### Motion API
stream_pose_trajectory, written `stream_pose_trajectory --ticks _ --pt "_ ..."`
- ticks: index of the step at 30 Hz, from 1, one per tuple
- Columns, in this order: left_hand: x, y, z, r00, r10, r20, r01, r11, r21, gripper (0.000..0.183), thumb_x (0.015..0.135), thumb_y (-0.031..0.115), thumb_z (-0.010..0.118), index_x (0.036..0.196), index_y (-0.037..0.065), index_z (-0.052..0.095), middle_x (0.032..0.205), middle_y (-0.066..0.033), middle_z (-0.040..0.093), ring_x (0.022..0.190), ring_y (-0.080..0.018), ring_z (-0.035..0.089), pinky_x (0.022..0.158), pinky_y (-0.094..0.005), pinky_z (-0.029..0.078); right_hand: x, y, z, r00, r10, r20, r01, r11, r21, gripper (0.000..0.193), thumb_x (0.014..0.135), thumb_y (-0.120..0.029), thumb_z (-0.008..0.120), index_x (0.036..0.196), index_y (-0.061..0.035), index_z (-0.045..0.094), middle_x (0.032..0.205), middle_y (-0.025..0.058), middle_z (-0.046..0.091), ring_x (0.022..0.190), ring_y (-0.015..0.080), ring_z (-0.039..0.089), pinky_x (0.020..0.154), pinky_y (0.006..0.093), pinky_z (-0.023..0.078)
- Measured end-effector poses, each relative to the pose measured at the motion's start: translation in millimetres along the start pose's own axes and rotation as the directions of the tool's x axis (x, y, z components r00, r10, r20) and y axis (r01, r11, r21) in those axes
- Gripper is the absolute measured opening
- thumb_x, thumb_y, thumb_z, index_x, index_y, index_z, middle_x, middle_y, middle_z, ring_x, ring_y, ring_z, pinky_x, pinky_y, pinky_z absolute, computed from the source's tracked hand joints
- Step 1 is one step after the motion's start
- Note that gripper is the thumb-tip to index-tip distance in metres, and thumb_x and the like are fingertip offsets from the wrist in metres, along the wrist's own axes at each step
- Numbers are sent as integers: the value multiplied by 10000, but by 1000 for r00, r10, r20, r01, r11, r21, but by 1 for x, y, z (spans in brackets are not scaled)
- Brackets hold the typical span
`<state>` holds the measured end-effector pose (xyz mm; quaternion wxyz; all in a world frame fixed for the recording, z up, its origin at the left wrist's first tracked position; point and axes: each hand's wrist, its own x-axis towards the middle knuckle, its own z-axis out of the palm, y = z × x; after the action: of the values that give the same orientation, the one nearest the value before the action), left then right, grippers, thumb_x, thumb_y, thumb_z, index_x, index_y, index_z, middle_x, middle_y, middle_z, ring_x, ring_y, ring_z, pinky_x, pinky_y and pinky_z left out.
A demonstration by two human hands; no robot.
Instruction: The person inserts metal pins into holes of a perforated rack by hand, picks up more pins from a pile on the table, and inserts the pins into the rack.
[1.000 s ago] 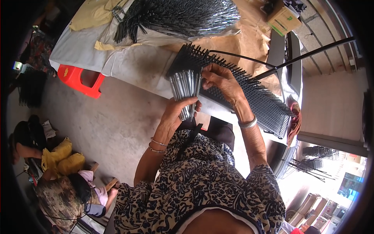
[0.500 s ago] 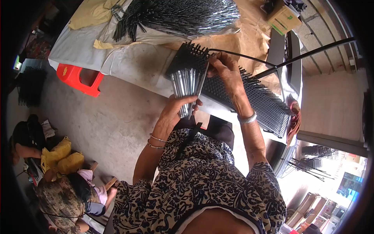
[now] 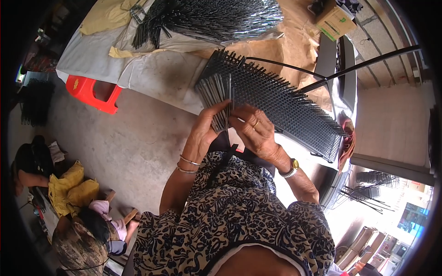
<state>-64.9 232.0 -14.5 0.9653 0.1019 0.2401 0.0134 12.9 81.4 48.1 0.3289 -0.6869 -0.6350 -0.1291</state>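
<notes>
My left hand [image 3: 201,125] is closed around a fanned bundle of thin, shiny metal rods [image 3: 215,94], its thumb pressed across them. My right hand [image 3: 255,131], wearing a ring, has its fingers bent and drawn together at the right edge of this bundle. What lies between those fingertips is hidden. Just beyond both hands a long black rack [image 3: 285,99] with a dense grid of holes slants down to the right. Dark rods stand up along its far edge and left end. The bundle's upper end overlaps the rack's left part.
A large heap of dark rods [image 3: 216,20] lies on the covered table [image 3: 170,73]. Black metal bars [image 3: 359,69] cross at the right, near a cardboard box [image 3: 335,23]. A red plastic stool [image 3: 94,94] stands at the table's left edge. Another person [image 3: 80,239] is at the lower left.
My right hand has come down from the rack's left end to the bundle's right edge. The bundle in my left hand has tilted left and fanned out.
</notes>
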Motion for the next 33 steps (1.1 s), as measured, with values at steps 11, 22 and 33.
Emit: stream_pose_trajectory --ticks 11,22,33 --pt "-24 -4 19 987 160 -8 -143 900 413 172 865 104 660 1003 3 647 816 -99 674 704 -173 650 596 -297 533 24 22 -16 547 727 415 -717 152 680 408 901 -264 688 1110 51 535 874 70 606 665 102 545 644 248 481" --pt "-37 2 19 989 147 0 -123 827 549 246 816 53 692 1038 -36 634 807 -130 692 703 -171 659 603 -271 515 34 46 -4 532 622 575 -776 87 624 244 932 -211 639 847 17 659 682 46 641 644 89 632 599 213 509" --pt "-38 9 13 997 78 12 -71 818 570 217 835 40 666 1040 -26 638 824 -124 700 693 -162 650 604 -264 512 40 57 -7 542 560 626 -796 104 596 213 925 -165 642 1013 29 637 807 58 657 676 109 657 643 234 566"
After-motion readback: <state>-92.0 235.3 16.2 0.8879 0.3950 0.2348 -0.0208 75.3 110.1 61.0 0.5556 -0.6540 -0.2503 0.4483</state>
